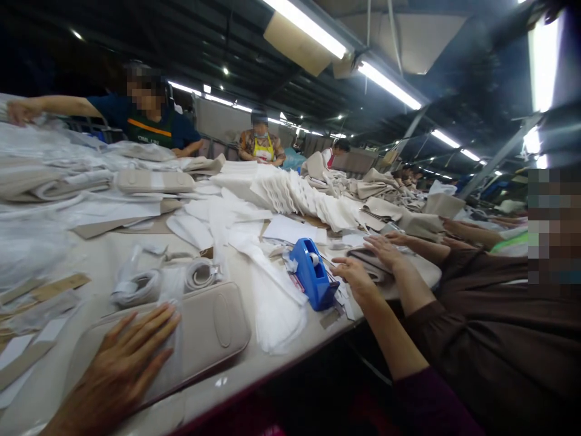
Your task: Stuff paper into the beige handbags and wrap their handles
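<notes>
My left hand point(129, 357) lies flat with its fingers spread on a beige handbag point(213, 348) near the table's front edge. A translucent white wrap point(184, 321) crosses the bag, and two rolled straps point(200, 274) sit behind it. My right hand point(358, 280), at the end of a purple sleeve, reaches out beside a blue tape dispenser point(308, 272). Its fingers are stretched apart, with nothing visible held; whether they touch the dispenser's cutting end I cannot tell. White padding sheets point(279, 309) lie between the bag and the dispenser.
A co-worker in a brown sleeve point(424, 321) works close on my right, hands over a beige piece. White padding point(295, 194) and beige bags point(154, 180) are heaped behind. Cardboard strips point(61, 286) lie at left. Other people point(261, 145) stand across the table.
</notes>
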The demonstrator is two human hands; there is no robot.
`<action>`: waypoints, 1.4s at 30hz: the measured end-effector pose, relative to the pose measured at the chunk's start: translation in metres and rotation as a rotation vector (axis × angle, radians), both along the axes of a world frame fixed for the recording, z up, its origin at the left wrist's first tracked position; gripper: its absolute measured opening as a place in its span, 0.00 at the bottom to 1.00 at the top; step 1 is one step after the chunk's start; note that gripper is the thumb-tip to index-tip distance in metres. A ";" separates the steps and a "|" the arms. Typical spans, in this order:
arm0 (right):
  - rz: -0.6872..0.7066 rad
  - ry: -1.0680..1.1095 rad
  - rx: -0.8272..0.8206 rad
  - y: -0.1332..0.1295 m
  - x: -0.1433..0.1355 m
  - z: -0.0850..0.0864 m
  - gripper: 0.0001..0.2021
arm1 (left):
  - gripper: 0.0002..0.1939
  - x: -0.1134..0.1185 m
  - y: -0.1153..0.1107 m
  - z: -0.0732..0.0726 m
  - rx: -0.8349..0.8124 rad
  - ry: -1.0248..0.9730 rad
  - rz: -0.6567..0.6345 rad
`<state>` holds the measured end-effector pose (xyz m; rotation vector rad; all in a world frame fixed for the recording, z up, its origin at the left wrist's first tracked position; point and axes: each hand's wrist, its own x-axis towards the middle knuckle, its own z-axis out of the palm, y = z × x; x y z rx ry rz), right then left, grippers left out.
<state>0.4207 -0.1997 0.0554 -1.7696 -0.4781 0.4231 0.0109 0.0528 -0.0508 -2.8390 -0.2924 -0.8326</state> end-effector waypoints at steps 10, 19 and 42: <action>-0.145 0.044 -0.014 -0.056 -0.054 -0.048 0.19 | 0.30 0.000 0.001 -0.006 -0.040 0.002 -0.010; -0.139 -0.367 -0.451 -0.057 -0.042 -0.039 0.04 | 0.27 0.002 -0.005 0.004 -0.076 -0.045 -0.003; 1.507 -1.517 -0.707 0.272 -0.243 0.024 0.09 | 0.22 -0.010 -0.032 0.024 -0.357 -0.016 0.135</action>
